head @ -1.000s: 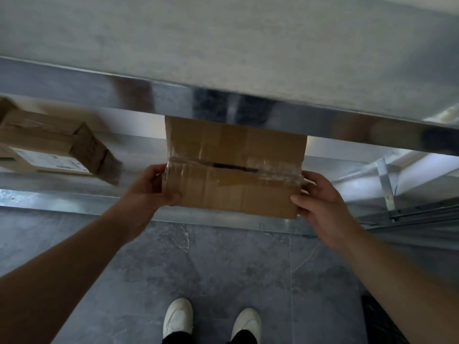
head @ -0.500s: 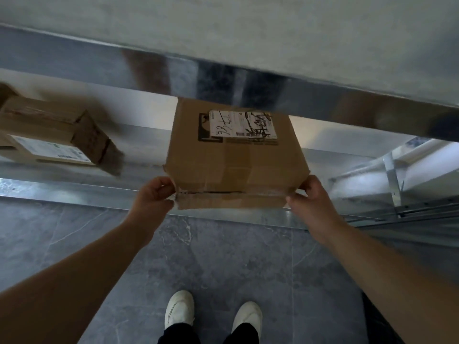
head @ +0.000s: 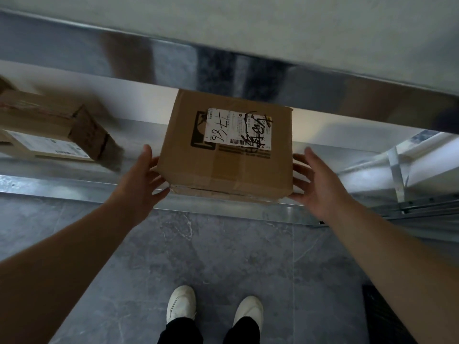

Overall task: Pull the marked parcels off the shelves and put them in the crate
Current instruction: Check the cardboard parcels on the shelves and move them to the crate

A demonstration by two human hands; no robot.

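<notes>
A second box [head: 49, 130] lies far left on the shelf [head: 74, 184], then the left hand [head: 141, 184], fingers spread, touches the parcel [head: 226, 155] sitting label-up at the shelf's front edge, long axis left-right, right hand [head: 320, 184] splayed beside it.

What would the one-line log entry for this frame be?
phase: parcel check | parcel: on shelf edge, scribbled label up | left hand: open beside it | right hand: open beside it | crate: unseen
</notes>
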